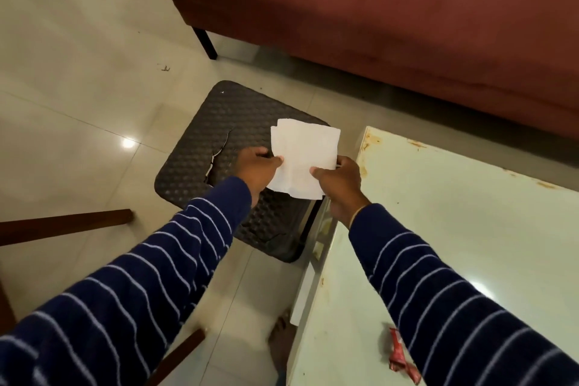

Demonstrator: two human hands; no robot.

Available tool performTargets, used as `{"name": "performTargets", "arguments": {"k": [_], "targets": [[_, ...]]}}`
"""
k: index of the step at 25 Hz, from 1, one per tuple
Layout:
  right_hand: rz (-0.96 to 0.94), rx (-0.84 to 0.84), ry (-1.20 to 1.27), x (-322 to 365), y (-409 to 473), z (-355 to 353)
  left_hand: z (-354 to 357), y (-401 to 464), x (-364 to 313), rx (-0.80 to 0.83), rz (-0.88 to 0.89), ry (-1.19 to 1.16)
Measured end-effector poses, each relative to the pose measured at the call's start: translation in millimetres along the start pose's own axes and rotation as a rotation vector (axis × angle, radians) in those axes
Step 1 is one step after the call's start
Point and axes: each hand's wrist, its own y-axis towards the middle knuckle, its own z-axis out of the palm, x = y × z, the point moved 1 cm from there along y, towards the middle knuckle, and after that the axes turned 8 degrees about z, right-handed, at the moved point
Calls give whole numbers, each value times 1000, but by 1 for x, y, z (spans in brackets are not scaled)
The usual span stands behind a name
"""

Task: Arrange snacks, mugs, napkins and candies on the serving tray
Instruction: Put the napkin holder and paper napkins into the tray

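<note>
A white paper napkin (303, 157) is held flat in the air between both hands, above a dark woven stool (219, 122). My left hand (257, 168) pinches its left edge and my right hand (340, 186) pinches its lower right edge. A red candy wrapper (397, 351) lies on the pale green table (454, 213) at the lower right, partly hidden by my right sleeve. No tray or mugs are in view.
The stool has a crack in its top and stands on the tiled floor beside the table's left edge. A maroon sofa (376, 9) fills the top right. Dark wooden chair parts (62, 222) reach in from the left.
</note>
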Motion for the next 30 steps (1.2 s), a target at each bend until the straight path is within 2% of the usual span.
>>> {"name": "performTargets", "arguments": {"k": [5, 8, 12, 15, 17, 20, 26, 30], "targets": [[130, 340, 193, 17, -69, -54, -13, -74, -16, 174, -89, -338], [145, 427, 291, 41, -138, -111, -22, -154, -43, 215, -94, -494], [71, 524, 407, 67, -238, -188, -5, -269, -92, 513, -139, -683], [-27, 553, 367, 80, -309, -251, 17, -348, -139, 629, -80, -807], [-94, 513, 287, 84, -348, -295, 29, -392, -173, 586, 22, -634], [-229, 342, 152, 84, -389, -359, 50, -445, -216, 500, 237, -379], [-469, 134, 78, 67, -446, -503, 123, -556, -269, 495, 482, -155], [-466, 122, 161, 48, -465, -577, 173, -608, -286, 566, 590, -128]]}}
